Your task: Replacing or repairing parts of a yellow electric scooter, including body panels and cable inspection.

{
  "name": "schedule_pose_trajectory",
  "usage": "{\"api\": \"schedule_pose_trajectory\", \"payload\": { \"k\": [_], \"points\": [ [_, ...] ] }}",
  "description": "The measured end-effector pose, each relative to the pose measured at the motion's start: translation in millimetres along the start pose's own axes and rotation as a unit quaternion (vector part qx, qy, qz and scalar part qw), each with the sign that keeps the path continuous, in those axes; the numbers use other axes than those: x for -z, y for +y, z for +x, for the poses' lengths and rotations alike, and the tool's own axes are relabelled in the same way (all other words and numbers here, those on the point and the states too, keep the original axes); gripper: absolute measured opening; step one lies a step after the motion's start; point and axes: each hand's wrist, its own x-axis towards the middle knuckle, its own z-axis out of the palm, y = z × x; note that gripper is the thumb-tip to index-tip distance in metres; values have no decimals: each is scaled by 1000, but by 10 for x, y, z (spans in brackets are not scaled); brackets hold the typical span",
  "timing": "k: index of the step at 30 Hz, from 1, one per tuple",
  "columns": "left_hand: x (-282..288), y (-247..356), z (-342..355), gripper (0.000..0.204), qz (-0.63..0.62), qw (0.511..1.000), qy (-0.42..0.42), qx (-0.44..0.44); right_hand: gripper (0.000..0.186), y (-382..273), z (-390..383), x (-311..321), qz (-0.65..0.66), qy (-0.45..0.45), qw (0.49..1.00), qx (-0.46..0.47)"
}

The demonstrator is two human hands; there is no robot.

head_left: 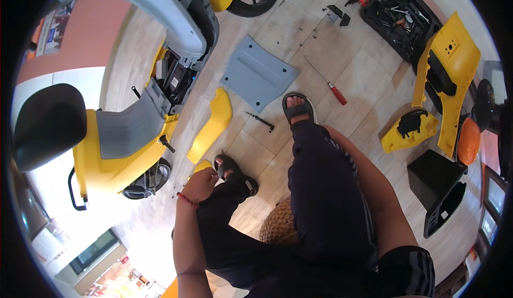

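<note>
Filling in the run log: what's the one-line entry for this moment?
left hand: by yellow panel piece | right hand: hidden | red-handled screwdriver: on floor

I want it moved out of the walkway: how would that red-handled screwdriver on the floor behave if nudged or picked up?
The red-handled screwdriver looks stiff, a thin metal shaft with a hard grip. Lying flat on the tiled floor, it would probably roll or skid if nudged sideways. It is likely light and easy to lift by the handle.

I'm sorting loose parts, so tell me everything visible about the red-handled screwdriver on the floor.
The screwdriver has a red handle with a pale band and a long, thin, bare metal shaft. It lies flat on the pale tiled floor, angled, with the handle toward the person and the tip pointing up-left, toward the grey panel. Nothing touches it; neither hand is near it.
</note>
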Motion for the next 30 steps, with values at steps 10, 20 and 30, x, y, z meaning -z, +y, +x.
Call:
{"api": "schedule_pose_trajectory", "payload": {
  "k": [10, 20, 30],
  "points": [
    [86, 15, -87, 23, -14, 999, 40, -34, 27, -475, -241, 73, -12, 26, 999, -37],
    [116, 43, -196, 26, 32, 990, 103, -88, 27, -2291, -1096, 167, 90, 123, 988, -26],
    [142, -153, -391, 33, 21, 992, 89, -89, 28, -3678, -1777, -590, -288, 212, 927, 111]
  ]
}}
